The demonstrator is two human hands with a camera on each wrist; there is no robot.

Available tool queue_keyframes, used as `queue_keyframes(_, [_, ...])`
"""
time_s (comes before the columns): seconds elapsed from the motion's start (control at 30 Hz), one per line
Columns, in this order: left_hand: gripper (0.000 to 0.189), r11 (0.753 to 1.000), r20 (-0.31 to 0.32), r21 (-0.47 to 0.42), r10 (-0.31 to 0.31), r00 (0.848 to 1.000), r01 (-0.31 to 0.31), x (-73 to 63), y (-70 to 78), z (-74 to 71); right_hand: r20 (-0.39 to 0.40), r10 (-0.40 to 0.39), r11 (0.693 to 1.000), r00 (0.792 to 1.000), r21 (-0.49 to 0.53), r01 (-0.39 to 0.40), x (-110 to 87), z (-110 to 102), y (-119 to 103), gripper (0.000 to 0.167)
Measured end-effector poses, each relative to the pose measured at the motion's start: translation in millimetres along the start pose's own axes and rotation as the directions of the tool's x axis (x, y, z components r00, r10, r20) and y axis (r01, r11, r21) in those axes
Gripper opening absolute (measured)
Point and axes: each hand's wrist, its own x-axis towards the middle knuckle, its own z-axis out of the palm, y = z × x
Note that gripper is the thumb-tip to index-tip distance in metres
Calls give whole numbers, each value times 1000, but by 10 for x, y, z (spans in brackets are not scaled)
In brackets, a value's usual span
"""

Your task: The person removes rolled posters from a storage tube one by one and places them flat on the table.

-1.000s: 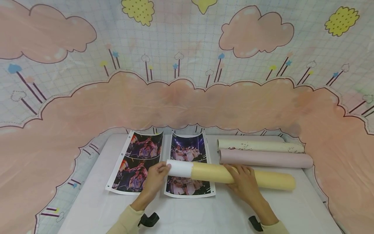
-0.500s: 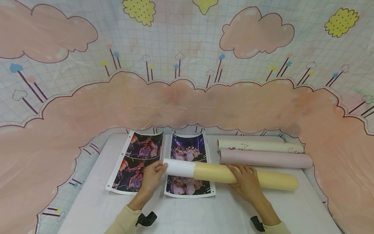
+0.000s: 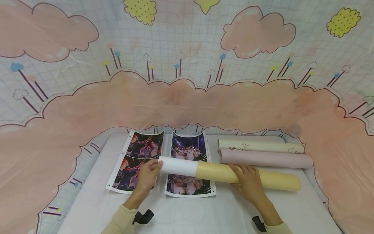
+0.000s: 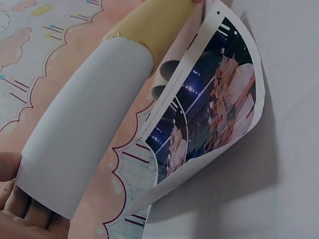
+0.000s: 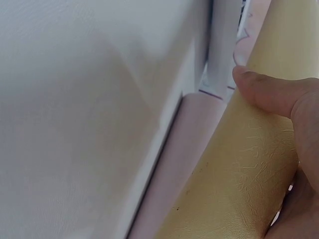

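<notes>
A yellow tube with a creased, textured surface slants across the middle of the table in the head view. My right hand grips it around its middle, thumb along one side in the right wrist view. A white paper roll sticks out of the tube's left end. My left hand pinches the roll's open end, thumb outside and fingers tucked under the rim in the left wrist view. The roll's other part is hidden inside the tube. Both rolls pass over a photo sheet showing a group on a stage.
Another photo sheet lies curled beside it at the left, partly behind my left hand. Back right, a pink roll lies before a cream roll with a floral pattern. Behind the white table hangs a cloud-patterned cloth.
My left hand has moved left with the white paper roll, and more of it shows out of the yellow tube. My right hand and the tube have shifted slightly right.
</notes>
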Motion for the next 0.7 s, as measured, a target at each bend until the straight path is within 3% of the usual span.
queue_keyframes(0.27, [31, 999, 16, -31, -5, 1000, 6, 57, -51, -108, -11, 4, 1000, 1000, 2, -4, 2, -11, 32, 88])
queue_keyframes(0.7, [30, 999, -39, -28, -39, 999, 38, 105, -46, -281, -15, 8, 1000, 1000, 2, -8, -29, -13, 110, 87])
